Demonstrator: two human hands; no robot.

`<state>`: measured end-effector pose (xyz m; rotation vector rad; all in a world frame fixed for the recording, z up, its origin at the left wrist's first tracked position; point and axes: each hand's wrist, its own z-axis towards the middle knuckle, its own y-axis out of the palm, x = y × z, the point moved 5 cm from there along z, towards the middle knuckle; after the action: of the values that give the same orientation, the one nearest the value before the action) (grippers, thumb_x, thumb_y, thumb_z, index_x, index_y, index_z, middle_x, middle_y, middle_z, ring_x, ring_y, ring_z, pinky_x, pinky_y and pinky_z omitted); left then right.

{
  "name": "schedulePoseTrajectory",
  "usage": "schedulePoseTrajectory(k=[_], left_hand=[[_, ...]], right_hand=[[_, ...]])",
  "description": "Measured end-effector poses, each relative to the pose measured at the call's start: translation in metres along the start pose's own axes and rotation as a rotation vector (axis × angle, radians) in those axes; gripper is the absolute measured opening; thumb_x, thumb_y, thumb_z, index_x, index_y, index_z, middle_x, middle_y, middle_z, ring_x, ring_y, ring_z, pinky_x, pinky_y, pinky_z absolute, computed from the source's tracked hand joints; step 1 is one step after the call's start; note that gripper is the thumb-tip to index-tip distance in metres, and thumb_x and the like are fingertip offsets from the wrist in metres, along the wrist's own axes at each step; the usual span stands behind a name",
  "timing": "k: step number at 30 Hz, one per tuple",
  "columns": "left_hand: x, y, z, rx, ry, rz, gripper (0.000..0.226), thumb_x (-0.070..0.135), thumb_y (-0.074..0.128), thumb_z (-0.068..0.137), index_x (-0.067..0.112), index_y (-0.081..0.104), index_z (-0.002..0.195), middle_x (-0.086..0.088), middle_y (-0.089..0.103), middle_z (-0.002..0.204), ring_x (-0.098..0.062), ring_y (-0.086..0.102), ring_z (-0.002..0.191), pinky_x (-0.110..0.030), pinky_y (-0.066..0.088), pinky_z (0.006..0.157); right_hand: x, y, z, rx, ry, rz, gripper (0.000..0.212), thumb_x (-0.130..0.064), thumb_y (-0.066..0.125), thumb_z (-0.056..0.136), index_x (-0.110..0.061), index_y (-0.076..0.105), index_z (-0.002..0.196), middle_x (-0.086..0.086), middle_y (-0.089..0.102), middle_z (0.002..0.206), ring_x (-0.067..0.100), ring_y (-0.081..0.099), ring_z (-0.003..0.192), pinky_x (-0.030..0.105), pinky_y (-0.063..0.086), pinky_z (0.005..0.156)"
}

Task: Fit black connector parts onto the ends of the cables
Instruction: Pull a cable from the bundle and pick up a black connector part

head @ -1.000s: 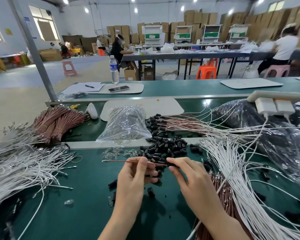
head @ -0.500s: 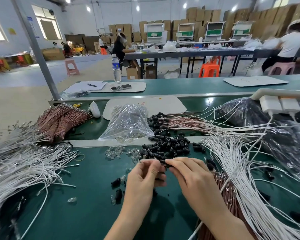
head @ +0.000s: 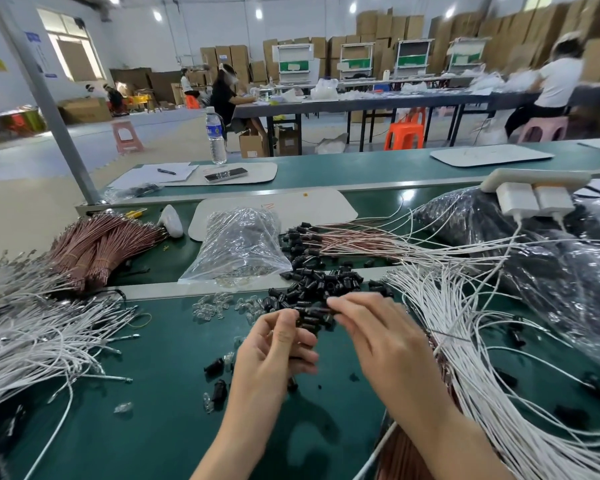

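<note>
Both hands meet at the near edge of the heap of black connector parts, small matte plastic barrels tumbled on the green counter. The right hand has thumb and forefinger closed in a pinch on one black connector part, right where the heap thins out. The left hand is curled in close beside it, thumb up, with something dark among its fingers. From here I cannot tell what it grips, if anything.

Glossy white cables fan out in a loose sheaf past the right wrist. A second sheaf of white cables, tipped with bare metal, sprawls at the left. Behind that lie tied bundles of copper-brown cables. Beyond the heap, thin brown cables capped in black lie side by side. A crinkled clear bag slumps next to them, and small glassy clear pieces are scattered just in front of it. A few stray black barrels lie near the left wrist.
</note>
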<state>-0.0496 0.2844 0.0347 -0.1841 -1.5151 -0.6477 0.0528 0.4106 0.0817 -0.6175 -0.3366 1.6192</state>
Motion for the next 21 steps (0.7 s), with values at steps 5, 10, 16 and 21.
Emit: schedulePoseTrajectory(k=[5, 10, 16, 21], left_hand=[[-0.008, 0.046, 0.008, -0.227, -0.012, 0.377, 0.022, 0.035, 0.059, 0.100, 0.017, 0.068, 0.092, -0.001, 0.072, 0.080, -0.016, 0.067, 0.066, -0.026, 0.055, 0.058], [-0.019, 0.129, 0.047, -0.374, -0.001, 0.873, 0.038, 0.035, 0.049, 0.103, 0.005, 0.068, 0.089, -0.011, 0.075, 0.084, -0.034, 0.070, 0.073, -0.046, 0.060, 0.066], [-0.042, 0.180, 0.080, -0.398, -0.196, 1.081, 0.036, 0.027, 0.053, 0.101, -0.005, 0.065, 0.091, -0.018, 0.073, 0.088, -0.032, 0.072, 0.073, -0.042, 0.063, 0.077], [-0.054, 0.190, 0.077, -0.386, -0.320, 1.003, 0.023, 0.009, 0.047, 0.098, -0.001, 0.060, 0.082, -0.017, 0.071, 0.083, -0.025, 0.062, 0.055, -0.033, 0.059, 0.058]], right_hand=[[0.038, -0.048, 0.023, 0.150, 0.121, -0.078, 0.026, -0.017, 0.063, 0.096, -0.008, 0.071, 0.119, 0.002, 0.069, 0.107, 0.019, 0.066, 0.096, 0.034, 0.055, 0.092], [0.071, -0.086, 0.034, 0.195, 0.263, -0.105, 0.028, -0.020, 0.060, 0.097, -0.008, 0.070, 0.119, 0.003, 0.068, 0.107, 0.003, 0.052, 0.095, 0.017, 0.043, 0.090], [0.083, -0.104, 0.016, 0.198, 0.322, -0.112, 0.028, -0.023, 0.060, 0.097, -0.012, 0.070, 0.121, -0.005, 0.064, 0.108, 0.006, 0.056, 0.093, 0.021, 0.047, 0.087], [0.089, -0.108, -0.004, 0.171, 0.333, -0.097, 0.026, -0.020, 0.061, 0.096, -0.013, 0.072, 0.119, -0.002, 0.068, 0.108, 0.017, 0.064, 0.095, 0.038, 0.057, 0.087]])
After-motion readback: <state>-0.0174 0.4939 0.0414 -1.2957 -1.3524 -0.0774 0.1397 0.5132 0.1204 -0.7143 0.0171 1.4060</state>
